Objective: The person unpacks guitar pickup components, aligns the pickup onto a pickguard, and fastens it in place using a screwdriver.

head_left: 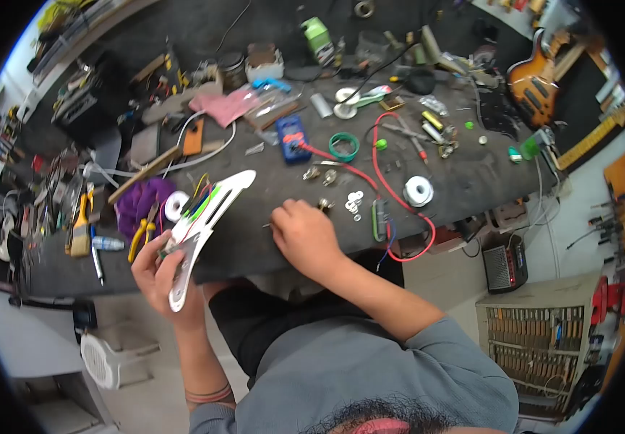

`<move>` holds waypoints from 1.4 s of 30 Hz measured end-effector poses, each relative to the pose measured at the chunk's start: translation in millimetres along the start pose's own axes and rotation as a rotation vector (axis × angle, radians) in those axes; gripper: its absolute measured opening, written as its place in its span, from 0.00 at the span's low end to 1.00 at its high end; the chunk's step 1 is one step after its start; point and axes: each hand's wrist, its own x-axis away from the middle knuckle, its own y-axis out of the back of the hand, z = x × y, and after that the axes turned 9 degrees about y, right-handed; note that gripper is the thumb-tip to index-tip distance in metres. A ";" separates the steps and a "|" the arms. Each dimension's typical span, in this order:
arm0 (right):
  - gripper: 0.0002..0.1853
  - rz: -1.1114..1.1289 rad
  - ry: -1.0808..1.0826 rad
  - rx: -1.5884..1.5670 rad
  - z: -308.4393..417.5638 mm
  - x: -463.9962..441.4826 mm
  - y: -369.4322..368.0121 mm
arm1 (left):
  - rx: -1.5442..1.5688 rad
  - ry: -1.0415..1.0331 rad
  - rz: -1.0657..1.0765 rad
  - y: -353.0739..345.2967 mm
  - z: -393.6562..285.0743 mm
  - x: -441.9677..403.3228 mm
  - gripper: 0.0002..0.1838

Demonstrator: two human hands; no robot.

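We see an evenly, moderately lit view in which wide-angle distortion bows the dark counter [243, 228], black rings the corners, bluish-white glare lines the upper left edge, the white plate [197, 245] shines brightly, and fine detail blurs.

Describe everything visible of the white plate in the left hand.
The white plate is long and narrow, looks like plastic, and has a rounded far end, a long slot and apparent small holes near the other. Thin coloured wires and a green strip show along one side. The left hand grips its lower part, holding it slanted over the near edge of the bench.
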 end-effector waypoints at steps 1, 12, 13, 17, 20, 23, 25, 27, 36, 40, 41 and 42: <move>0.08 0.006 -0.007 0.018 -1.7 0.0 -4.5 | 0.045 0.039 -0.011 0.5 5.8 -2.6 0.14; 0.08 -0.049 -0.101 -0.029 -8.0 -2.4 -14.2 | 0.043 -0.023 0.088 23.9 0.3 -6.6 0.18; 0.08 -0.069 -0.082 -0.054 -7.7 -0.2 -12.4 | 0.043 -0.002 0.099 25.8 0.0 -4.9 0.17; 0.09 -0.095 -0.002 -0.081 -4.1 10.1 -5.7 | 0.064 -0.004 0.114 33.9 -3.8 -2.2 0.16; 0.10 -0.105 0.013 -0.122 -4.1 21.6 -0.2 | 0.063 -0.003 0.102 34.2 -4.7 2.8 0.15; 0.13 -0.113 0.033 -0.157 -4.5 31.5 4.4 | 0.027 -0.091 0.113 32.1 0.9 5.9 0.11; 0.14 -0.127 0.057 -0.157 -6.6 38.2 4.9 | 0.009 -0.112 0.107 28.1 2.9 15.6 0.11; 0.14 -0.106 0.067 -0.136 -6.3 45.3 6.4 | -0.043 -0.199 0.074 23.1 2.2 23.0 0.12; 0.11 -0.115 0.143 -0.009 -1.8 56.8 9.0 | -0.053 -0.261 0.125 12.7 15.6 46.4 0.16; 0.10 -0.129 0.150 0.000 -3.3 57.3 6.8 | -0.081 -0.267 0.129 12.6 19.0 50.0 0.16; 0.10 -0.127 0.150 0.002 -3.6 57.8 6.2 | -0.081 -0.262 0.134 13.0 17.6 50.5 0.16; 0.10 -0.124 0.150 0.004 -3.5 57.7 6.9 | -0.081 -0.258 0.139 13.2 15.9 50.4 0.16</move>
